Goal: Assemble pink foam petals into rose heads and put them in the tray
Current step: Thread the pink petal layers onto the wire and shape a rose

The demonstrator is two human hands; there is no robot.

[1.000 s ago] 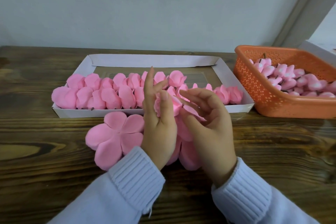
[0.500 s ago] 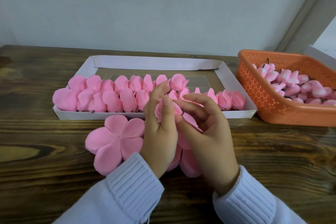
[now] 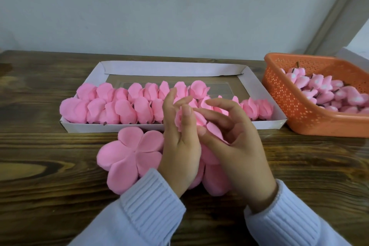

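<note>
Wooden table (image 3: 50, 166): left hand (image 3: 179, 152) grips rose head (image 3: 196, 121); right hand (image 3: 237, 146) pinches petal (image 3: 216, 133).

Most of the rose head (image 3: 192, 121) held just in front of the tray (image 3: 175, 70) is covered by the left hand (image 3: 179, 146) and the right hand (image 3: 235, 142). How the right hand's fingers meet its petals cannot be told. A flat petal piece (image 3: 216, 183) in front of the tray is largely hidden beneath both hands. Part of the row of heads (image 3: 123, 110) inside the tray is blocked behind them. The basket (image 3: 299, 120) right of the tray is cut off by the picture's edge, and its pink pieces (image 3: 319, 94) are too small to be made out. Both sleeves (image 3: 151, 205) are cut by the lower edge.
</note>
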